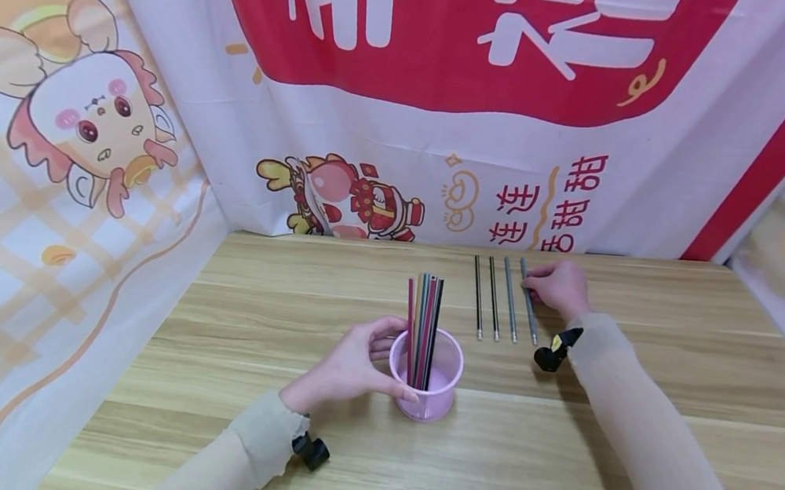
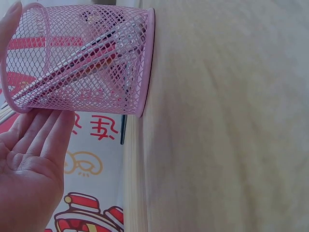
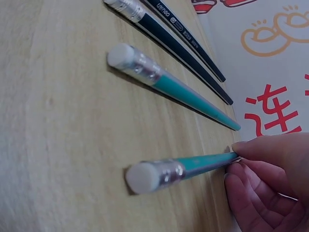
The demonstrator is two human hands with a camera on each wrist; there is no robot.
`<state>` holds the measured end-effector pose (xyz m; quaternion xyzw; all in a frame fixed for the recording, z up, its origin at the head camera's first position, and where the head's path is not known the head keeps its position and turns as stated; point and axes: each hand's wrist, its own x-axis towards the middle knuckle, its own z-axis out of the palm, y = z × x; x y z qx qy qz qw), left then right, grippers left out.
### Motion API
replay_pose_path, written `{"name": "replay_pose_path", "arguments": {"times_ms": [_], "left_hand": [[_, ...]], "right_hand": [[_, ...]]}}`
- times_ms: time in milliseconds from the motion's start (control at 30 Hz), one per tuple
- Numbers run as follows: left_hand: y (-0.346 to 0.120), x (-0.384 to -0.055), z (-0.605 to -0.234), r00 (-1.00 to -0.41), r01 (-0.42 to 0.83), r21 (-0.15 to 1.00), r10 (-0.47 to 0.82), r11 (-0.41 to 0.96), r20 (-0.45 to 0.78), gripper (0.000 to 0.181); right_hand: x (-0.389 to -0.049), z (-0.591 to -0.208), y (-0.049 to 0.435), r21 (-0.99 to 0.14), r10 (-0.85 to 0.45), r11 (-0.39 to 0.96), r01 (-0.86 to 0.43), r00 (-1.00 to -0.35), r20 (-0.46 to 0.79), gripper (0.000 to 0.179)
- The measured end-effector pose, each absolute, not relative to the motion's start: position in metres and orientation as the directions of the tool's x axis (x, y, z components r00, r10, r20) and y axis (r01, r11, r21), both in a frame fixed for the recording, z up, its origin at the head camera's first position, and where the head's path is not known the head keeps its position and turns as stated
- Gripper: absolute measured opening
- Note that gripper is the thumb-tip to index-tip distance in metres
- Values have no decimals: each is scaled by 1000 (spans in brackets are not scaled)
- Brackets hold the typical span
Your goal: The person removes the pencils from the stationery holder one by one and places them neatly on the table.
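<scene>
A pink mesh pen holder stands upright on the table with several pencils leaning inside it. My left hand holds it from the left, thumb across the near side and fingers at the far side; the left wrist view shows the fingers fairly straight against the mesh. To the right, four-abreast is a row of several eraser-tipped pencils. My right hand pinches the far end of the rightmost teal pencil between thumb and fingers. Its eraser end points toward me. Beside it lie another teal pencil and two black pencils.
The wooden table ends at a printed cloth behind the pencils. More printed cloth hangs on the left and right sides. A small black camera is strapped to the right wrist, another to the left.
</scene>
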<state>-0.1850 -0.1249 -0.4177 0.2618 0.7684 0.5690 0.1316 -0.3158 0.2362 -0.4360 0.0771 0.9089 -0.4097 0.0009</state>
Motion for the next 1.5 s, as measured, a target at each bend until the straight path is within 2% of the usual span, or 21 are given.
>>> {"name": "replay_pose_path", "arguments": {"times_ms": [600,933,1167,1500], "left_hand": [[-124,-185,-416,-828,246,949,553,199,99,86],[-124,-185,-416,-829,243,949,551,202,95,87],[-124,-184,-416,-830,242,948,550,208,91,86],[-124,-185,-417,-829,239,949,552,207,88,86]], "right_hand": [[-314,-435,238,-780,143,610,143,-987,-70,30],[-303,-416,238,-863,135,486,138,-987,-81,38],[-290,-392,233,-920,87,388,55,-996,-23,46],[-269,-362,220,-958,44,285,37,-999,-25,59]]}}
